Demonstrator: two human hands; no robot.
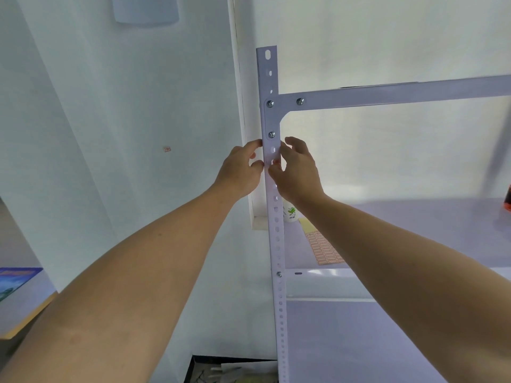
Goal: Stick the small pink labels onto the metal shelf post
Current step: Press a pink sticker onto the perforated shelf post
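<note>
Both hands are raised to the metal shelf post [272, 172], just below the corner bracket [272, 120] with its 3 screws. The left hand [240, 172] is pinched against the post's left edge, thumb and forefinger touching the metal. The right hand [297, 172] is pressed to the post's right edge, fingers loosely curled; a small pink label [275, 162] is glimpsed at its fingertips, against the post's front face. A sheet of pink labels [325, 248] is seen lying on the shelf [414, 230], near its front left corner, beside a white cup [291, 214].
</note>
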